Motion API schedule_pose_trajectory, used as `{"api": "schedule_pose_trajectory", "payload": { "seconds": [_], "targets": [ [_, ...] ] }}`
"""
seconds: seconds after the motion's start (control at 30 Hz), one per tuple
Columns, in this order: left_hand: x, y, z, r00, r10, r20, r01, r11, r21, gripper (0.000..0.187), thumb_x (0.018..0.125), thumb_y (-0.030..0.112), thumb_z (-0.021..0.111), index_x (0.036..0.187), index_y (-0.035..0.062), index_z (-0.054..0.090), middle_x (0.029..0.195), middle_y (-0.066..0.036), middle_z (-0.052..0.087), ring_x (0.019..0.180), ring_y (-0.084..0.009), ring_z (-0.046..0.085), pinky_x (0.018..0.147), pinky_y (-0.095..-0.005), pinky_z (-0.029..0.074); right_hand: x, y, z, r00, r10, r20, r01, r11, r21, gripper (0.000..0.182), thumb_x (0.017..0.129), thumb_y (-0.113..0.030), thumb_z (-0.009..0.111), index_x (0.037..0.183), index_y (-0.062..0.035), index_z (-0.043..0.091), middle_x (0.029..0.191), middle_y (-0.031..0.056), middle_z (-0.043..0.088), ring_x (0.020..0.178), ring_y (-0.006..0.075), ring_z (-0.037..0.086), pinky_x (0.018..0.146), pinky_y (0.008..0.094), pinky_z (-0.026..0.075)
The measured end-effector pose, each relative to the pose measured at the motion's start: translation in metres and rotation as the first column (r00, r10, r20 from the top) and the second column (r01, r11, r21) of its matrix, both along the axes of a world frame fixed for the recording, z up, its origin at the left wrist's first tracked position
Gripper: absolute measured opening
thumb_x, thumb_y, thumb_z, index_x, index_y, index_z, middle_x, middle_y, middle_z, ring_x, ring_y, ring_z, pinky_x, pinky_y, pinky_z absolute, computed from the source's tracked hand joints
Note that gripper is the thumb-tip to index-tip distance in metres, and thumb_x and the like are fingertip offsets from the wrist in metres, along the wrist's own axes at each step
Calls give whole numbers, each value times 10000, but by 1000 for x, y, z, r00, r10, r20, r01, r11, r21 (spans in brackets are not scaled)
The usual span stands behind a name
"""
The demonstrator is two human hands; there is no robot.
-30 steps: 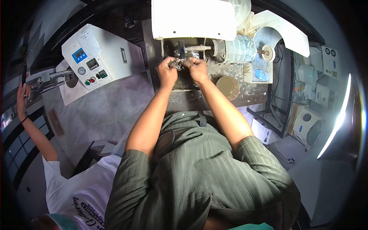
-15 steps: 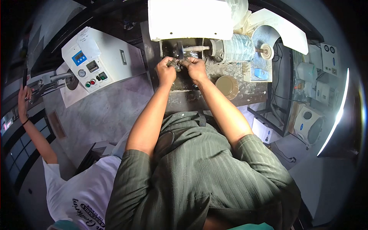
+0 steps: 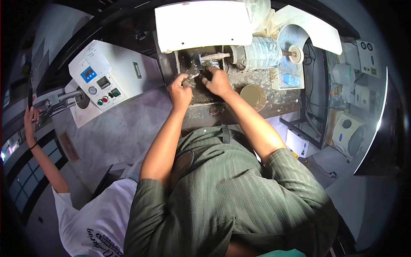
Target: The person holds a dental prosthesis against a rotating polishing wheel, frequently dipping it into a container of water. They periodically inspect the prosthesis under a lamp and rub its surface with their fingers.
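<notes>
My left hand [image 3: 181, 92] is closed, with thumb and forefinger pinched at the left of a grimy tray [image 3: 207, 99]. My right hand [image 3: 218, 82] is curled just across from it, fingers pointing inward. Between the fingertips is a small wet, pale-and-dark piece [image 3: 195, 76], too small to name. Just above the hands, a dark polishing wheel [image 3: 198, 58] sits on the tapered spindle [image 3: 215, 56] of a bench lathe. A clear plastic bottle [image 3: 263, 52] surrounds the lathe's motor. To the right of my right hand stands a round tub of brownish paste [image 3: 252, 97].
A white hood panel [image 3: 203, 23] overhangs the tray. At left stands a white machine [image 3: 113, 73] with a control panel. A co-worker in a white shirt [image 3: 96, 218] reaches up at far left. Another polishing wheel [image 3: 296, 55] sits beneath a white guard at right.
My hands have drawn slightly apart, the left shifting down and to the left. Less of the grey wet material shows at the fingers. The view has shifted a little.
</notes>
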State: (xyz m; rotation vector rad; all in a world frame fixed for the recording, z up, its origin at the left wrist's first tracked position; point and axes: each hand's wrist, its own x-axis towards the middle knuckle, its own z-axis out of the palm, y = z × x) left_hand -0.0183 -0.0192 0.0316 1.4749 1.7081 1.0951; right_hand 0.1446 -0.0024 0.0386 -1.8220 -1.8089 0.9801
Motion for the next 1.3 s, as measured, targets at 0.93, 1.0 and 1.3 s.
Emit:
{"api": "schedule_pose_trajectory", "payload": {
  "seconds": [0.93, 1.0, 1.3],
  "targets": [
    [12, -20, 133, 936, -252, -246, 349, 765, 542, 120, 764, -99, 554, 878, -90, 591, 824, -195, 662, 735, -316, 664, 684, -343, 545, -3, -52, -41, 888, 326, 325, -362, 930, 57, 179, 771, -122, 516, 693, -71, 669, 725, 151, 665, 707, 309, 662, 683, 401, 527],
    [13, -20, 136, 936, -253, -244, 348, 765, 541, 118, 761, -97, 566, 876, -88, 594, 821, -193, 663, 732, -314, 663, 682, -340, 543, -2, -52, -40, 891, 322, 319, -358, 932, 61, 180, 770, -118, 516, 688, -75, 670, 713, 156, 662, 690, 310, 663, 671, 402, 528],
    [15, -17, 147, 946, -262, -190, 323, 760, 564, 139, 729, -90, 616, 868, -95, 602, 818, -184, 667, 728, -292, 664, 688, -328, 537, 3, -52, -24, 870, 343, 355, -366, 931, -3, 160, 744, -92, 529, 671, -80, 670, 693, 168, 657, 660, 315, 666, 619, 404, 533]
  ]
}}
